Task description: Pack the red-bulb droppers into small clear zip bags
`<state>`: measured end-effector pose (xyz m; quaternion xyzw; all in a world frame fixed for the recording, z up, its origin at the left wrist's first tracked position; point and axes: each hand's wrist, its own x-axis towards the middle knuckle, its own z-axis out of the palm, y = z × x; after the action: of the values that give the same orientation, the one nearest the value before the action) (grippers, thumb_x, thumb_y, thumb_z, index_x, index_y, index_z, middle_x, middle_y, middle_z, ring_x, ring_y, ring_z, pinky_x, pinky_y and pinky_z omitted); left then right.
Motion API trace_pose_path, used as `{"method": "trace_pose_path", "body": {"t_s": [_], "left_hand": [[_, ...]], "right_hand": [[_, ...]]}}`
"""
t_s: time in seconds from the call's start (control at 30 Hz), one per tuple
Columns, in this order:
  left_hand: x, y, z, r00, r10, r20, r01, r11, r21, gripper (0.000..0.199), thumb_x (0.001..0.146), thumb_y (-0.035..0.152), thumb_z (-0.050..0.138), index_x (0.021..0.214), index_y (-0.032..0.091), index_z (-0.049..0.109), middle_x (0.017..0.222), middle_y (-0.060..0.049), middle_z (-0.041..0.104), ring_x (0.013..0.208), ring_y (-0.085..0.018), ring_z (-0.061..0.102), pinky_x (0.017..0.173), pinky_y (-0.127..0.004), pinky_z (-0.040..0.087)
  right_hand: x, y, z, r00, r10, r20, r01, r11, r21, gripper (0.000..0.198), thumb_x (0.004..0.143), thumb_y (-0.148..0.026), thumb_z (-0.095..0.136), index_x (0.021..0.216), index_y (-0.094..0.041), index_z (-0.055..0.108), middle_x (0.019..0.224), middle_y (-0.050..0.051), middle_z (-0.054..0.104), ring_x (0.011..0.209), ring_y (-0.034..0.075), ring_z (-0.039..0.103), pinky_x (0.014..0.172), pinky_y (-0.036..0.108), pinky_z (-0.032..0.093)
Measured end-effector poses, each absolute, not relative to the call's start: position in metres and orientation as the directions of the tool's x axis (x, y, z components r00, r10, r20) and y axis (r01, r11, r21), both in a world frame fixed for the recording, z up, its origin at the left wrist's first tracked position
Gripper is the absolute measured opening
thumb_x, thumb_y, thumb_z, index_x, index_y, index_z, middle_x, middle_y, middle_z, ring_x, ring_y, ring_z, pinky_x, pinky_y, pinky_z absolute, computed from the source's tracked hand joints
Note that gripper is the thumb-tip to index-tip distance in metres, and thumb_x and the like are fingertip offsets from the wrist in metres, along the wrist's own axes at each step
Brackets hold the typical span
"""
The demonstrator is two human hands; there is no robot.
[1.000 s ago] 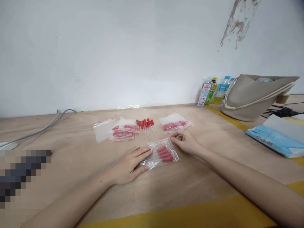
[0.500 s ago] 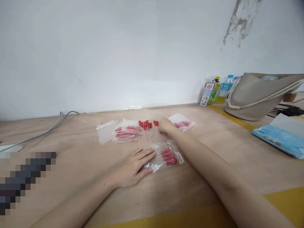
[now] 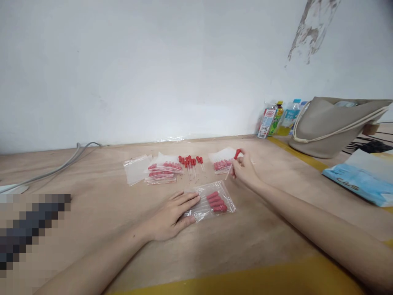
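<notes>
My left hand (image 3: 175,215) lies flat with its fingers on the left part of a clear zip bag (image 3: 202,212). Several red-bulbed droppers (image 3: 217,202) lie side by side inside that bag, bulbs toward the right. Above the table, just right of the bag's top corner, my right hand (image 3: 244,170) pinches a single dropper (image 3: 237,154), its red bulb up and its thin tube slanting down to the left. Loose droppers (image 3: 189,162) lie in a small heap beyond the bag. Behind my right hand is another bag of droppers (image 3: 221,164), partly hidden by the hand.
Filled bags (image 3: 161,174) are stacked at the left of the heap, beside flat bags (image 3: 136,170). Drink bottles (image 3: 290,116) and a carton (image 3: 266,123) stand by the wall near a grey bag (image 3: 328,127). A blue tissue pack (image 3: 356,182) lies right; a cable (image 3: 66,166) runs left.
My right hand has lifted a dropper from beside the heap and moved right and nearer, uncovering more of the bag behind. My left hand has stayed on the clear bag.
</notes>
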<state>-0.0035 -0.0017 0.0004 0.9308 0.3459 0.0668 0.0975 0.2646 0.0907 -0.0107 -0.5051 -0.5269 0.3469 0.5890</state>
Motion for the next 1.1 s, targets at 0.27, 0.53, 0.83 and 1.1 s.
{"method": "trace_pose_path", "body": {"t_s": [0.27, 0.53, 0.83, 1.1], "left_hand": [[-0.006, 0.0, 0.0, 0.742, 0.669, 0.04, 0.645, -0.729, 0.229, 0.05, 0.093, 0.044, 0.033, 0.139, 0.028, 0.023, 0.143, -0.003, 0.027, 0.13, -0.023, 0.025, 0.107, -0.044, 0.022], [-0.007, -0.001, -0.001, 0.737, 0.674, 0.05, 0.647, -0.724, 0.239, 0.052, 0.093, 0.043, 0.033, 0.14, 0.027, 0.019, 0.143, -0.003, 0.027, 0.13, -0.024, 0.025, 0.106, -0.045, 0.024], [-0.006, -0.002, 0.0, 0.736, 0.676, 0.045, 0.649, -0.722, 0.24, 0.052, 0.092, 0.044, 0.033, 0.14, 0.028, 0.018, 0.144, -0.003, 0.026, 0.131, -0.024, 0.024, 0.106, -0.044, 0.023], [-0.005, -0.002, 0.001, 0.733, 0.679, 0.038, 0.651, -0.717, 0.248, 0.052, 0.093, 0.042, 0.033, 0.14, 0.029, 0.017, 0.144, -0.001, 0.026, 0.131, -0.023, 0.024, 0.107, -0.044, 0.021]], "right_hand": [[0.271, 0.055, -0.028, 0.316, 0.941, 0.122, -0.116, 0.166, -0.979, 0.044, 0.06, -0.018, 0.058, 0.092, -0.024, 0.027, 0.056, -0.011, 0.052, 0.041, 0.01, 0.054, 0.038, 0.021, 0.047], [0.261, 0.05, -0.02, 0.261, 0.965, -0.023, -0.35, 0.072, -0.934, 0.032, 0.068, -0.014, 0.056, 0.085, -0.024, 0.03, 0.06, -0.007, 0.055, 0.05, 0.012, 0.061, 0.051, 0.026, 0.055], [0.259, 0.045, -0.02, 0.174, 0.982, -0.067, -0.399, 0.008, -0.917, 0.022, 0.072, -0.011, 0.051, 0.08, -0.023, 0.033, 0.062, -0.004, 0.057, 0.054, 0.013, 0.063, 0.056, 0.028, 0.056], [0.258, 0.039, -0.018, 0.126, 0.989, -0.082, -0.346, -0.033, -0.938, 0.018, 0.075, -0.012, 0.049, 0.08, -0.022, 0.036, 0.061, -0.004, 0.058, 0.05, 0.011, 0.061, 0.05, 0.024, 0.052]]}}
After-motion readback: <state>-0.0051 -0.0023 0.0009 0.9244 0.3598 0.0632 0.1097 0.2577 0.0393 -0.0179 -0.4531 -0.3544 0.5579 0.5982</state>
